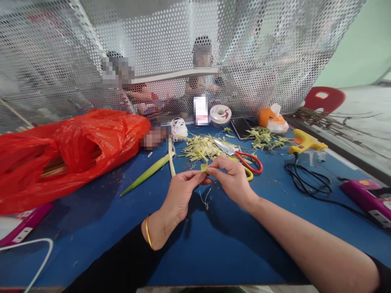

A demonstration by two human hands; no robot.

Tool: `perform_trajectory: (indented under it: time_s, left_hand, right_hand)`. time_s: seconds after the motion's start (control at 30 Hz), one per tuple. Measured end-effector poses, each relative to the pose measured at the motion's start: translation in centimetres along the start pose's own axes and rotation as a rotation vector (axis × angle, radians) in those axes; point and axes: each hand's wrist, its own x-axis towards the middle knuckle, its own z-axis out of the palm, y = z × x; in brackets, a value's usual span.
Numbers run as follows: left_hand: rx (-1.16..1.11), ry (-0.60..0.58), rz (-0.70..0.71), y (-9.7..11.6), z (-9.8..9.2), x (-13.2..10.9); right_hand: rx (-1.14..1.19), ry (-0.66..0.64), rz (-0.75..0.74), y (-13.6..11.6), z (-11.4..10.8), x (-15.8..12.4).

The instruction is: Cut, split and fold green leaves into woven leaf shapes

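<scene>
Above the middle of the blue table (232, 252), my left hand (183, 191) pinches a small yellow-green leaf piece (204, 167) between thumb and fingers. My right hand (230, 179) closes its thumb and forefinger on the same piece from the other side. A thin white thread (206, 200) dangles beneath the fingers. Just beyond my hands lies a heap of cut leaf bits (200, 147). Scissors with one red and one yellow handle (258, 165) rest against it, partly hidden by my right hand. Left of my hands are a long green leaf (146, 176) and a pale strip (171, 160).
At left spreads a red plastic bag (91, 142). A string bundle (179, 129), a ribbon spool (220, 114), a phone (241, 128) and an orange tissue pack (273, 120) line the back. A yellow glue gun (308, 141) and purple power strip (368, 199) are right. Behind stands perforated mesh (165, 44).
</scene>
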Motion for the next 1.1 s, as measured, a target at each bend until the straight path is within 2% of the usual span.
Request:
perform_trajectory:
  time_s: [0.2, 0.43, 0.67, 0.93, 1.1]
  left_hand:
    - [-0.006, 0.004, 0.099, -0.18, -0.1, 0.13]
    - [-0.061, -0.05, 0.016, 0.11, 0.22, -0.1]
    - [0.105, 0.016, 0.08, 0.39, 0.27, -0.24]
    - [-0.201, -0.031, -0.084, -0.23, -0.49, 0.43]
    - [-0.136, -0.046, -0.058, 0.0, -0.26, 0.21]
  right_hand:
    - [0.095, -0.016, -0.02, -0.3, 0.24, 0.03]
    - [-0.016, 0.021, 0.007, -0.36, 0.2, -0.15]
    - [-0.069, 0.036, 0.045, 0.02, 0.39, -0.21]
    - [-0.035, -0.088, -0.037, -0.4, -0.01, 0.14]
    - [-0.061, -0.026, 0.084, -0.45, -0.03, 0.21]
